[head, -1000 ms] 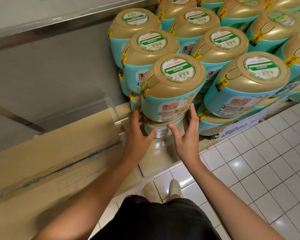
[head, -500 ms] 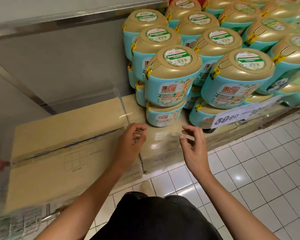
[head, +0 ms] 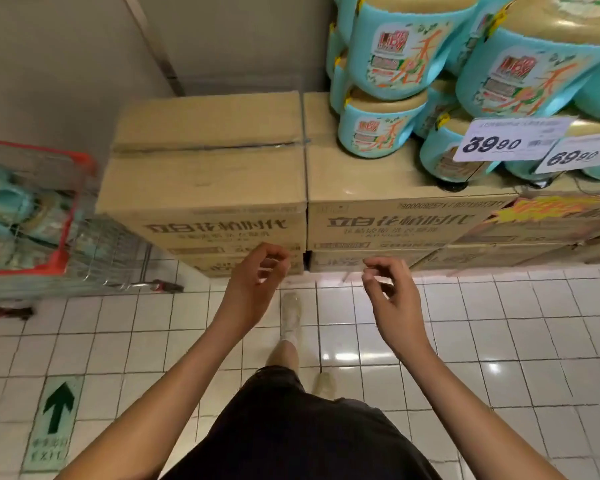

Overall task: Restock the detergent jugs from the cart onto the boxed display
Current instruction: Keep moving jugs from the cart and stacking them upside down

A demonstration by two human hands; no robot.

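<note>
Both hands are empty: the left hand (head: 257,275) and the right hand (head: 392,292) hover side by side in front of the cartons, fingers loosely curled round nothing and touching neither box nor jug. That looks like the gap between placing one jug and fetching another.

At the far left stands the cart (head: 35,148), a wire basket with a red rim. The spare jugs (head: 4,199) lie inside it (blurred, so a count is not possible), and they are near the left arm, which probably makes them the next reach.

Beside the cart is the left carton (head: 205,168), sealed with tape, its flat top bare. It seems the natural place for new stock. The right carton (head: 361,178) butts against it, and its near left corner is bare too.

The stacked jugs (head: 378,133) begin on that right carton and run off to the right in two tiers. Each upper jug sits on a lid below, the broad flat lids presumably making the stacking safe.

The jugs are squat turquoise tubs with gold lids, a yellow tag at the lid edge, and labels with a red logo and orange characters.

Two price cards (head: 510,140) stand before the lower row.
</note>
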